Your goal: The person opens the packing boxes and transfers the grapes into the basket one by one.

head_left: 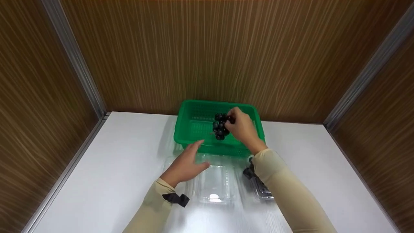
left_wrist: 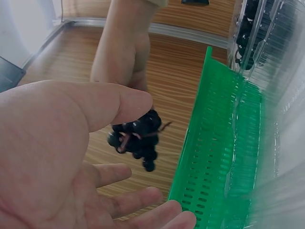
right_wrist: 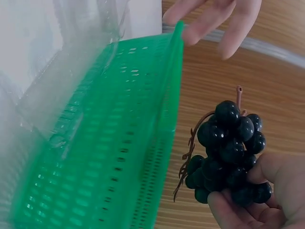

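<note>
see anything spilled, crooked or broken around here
Nothing stands out: the green basket sits upright, the right hand holds the dark grapes above it, and I see no spill or breakage. One clear container is partly hidden by the right sleeve.

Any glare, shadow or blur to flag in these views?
Head: bright glare spot on the clear container, soft shadow left of the green basket; left wrist: clear plastic looks hazy toward the right edge; right wrist: grapes look fairly crisp with small highlights, basket blurrier at lower left.
</note>
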